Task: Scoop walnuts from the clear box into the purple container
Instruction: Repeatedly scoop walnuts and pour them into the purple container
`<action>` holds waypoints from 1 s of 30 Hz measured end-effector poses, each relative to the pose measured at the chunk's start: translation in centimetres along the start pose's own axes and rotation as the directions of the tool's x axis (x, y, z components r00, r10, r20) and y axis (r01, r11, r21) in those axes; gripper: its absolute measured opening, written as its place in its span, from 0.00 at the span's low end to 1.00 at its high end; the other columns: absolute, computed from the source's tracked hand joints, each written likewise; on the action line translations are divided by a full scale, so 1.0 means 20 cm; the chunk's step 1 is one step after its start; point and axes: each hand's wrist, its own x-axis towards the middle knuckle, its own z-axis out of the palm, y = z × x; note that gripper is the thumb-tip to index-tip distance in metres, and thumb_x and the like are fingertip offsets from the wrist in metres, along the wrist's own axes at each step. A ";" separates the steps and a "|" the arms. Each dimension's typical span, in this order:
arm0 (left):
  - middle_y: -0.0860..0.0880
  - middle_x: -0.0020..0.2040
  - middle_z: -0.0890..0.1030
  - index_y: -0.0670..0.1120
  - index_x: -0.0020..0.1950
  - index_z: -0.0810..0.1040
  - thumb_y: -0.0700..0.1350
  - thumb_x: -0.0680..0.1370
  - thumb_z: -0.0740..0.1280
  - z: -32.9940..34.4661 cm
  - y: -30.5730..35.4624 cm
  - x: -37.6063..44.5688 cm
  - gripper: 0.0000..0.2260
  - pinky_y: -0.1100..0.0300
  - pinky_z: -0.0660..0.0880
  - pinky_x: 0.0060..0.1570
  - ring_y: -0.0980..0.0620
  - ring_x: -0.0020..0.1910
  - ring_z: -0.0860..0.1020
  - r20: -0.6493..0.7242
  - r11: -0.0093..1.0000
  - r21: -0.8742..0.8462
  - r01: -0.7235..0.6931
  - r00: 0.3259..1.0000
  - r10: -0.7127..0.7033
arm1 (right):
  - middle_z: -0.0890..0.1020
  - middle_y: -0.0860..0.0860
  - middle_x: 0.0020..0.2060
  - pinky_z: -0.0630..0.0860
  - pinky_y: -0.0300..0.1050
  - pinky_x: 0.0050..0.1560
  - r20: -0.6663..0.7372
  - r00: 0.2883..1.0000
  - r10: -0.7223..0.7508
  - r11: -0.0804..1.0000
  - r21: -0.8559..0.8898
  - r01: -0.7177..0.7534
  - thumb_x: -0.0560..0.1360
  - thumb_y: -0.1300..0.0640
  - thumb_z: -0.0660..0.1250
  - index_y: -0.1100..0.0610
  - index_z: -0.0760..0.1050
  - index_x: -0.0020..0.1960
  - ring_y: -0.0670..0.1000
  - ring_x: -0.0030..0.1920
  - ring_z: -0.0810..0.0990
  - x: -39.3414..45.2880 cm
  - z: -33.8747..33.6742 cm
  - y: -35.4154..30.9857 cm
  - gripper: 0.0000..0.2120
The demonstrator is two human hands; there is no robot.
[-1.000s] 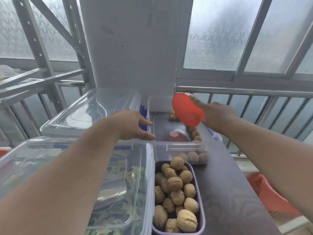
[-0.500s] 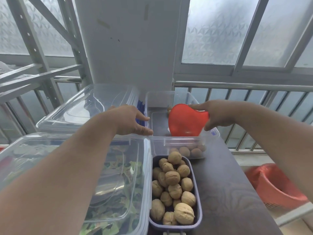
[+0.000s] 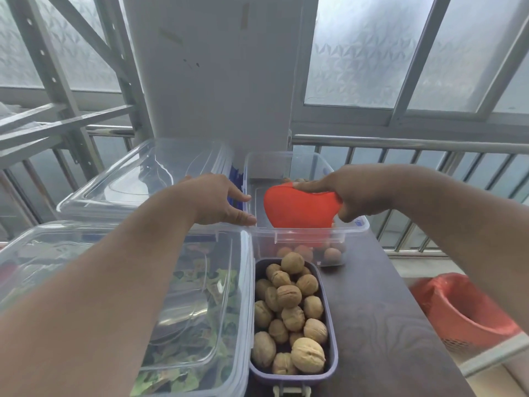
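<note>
The clear box [image 3: 309,234] stands at the back of the dark table, with a few walnuts [image 3: 332,253] showing through its front wall. My right hand [image 3: 360,193] grips a red scoop [image 3: 300,209], which dips into the box with its back facing me. My left hand [image 3: 220,203] rests on the box's left rim, thumb and fingers against the edge. Just in front stands the purple container [image 3: 330,339], heaped with walnuts [image 3: 289,313].
A lidded clear box of green leaves [image 3: 186,310] lies left of the purple container, and a clear lid [image 3: 143,179] lies behind it. A red basket [image 3: 469,310] sits low at the right, beyond the table edge. A metal railing [image 3: 415,144] runs behind.
My right hand has brought the red scoop down from above the clear box into it, turning its back toward me. My left hand has stayed on the rim.
</note>
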 end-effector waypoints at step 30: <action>0.53 0.72 0.76 0.66 0.71 0.77 0.80 0.62 0.66 0.00 0.01 -0.01 0.40 0.40 0.64 0.73 0.45 0.72 0.71 0.000 1.000 0.016 -0.014 1.000 0.014 | 0.83 0.52 0.43 0.84 0.53 0.46 -0.097 0.985 0.143 0.947 0.304 -0.108 0.69 0.56 0.79 0.54 0.76 0.68 0.52 0.40 0.83 0.22 0.12 -0.12 0.29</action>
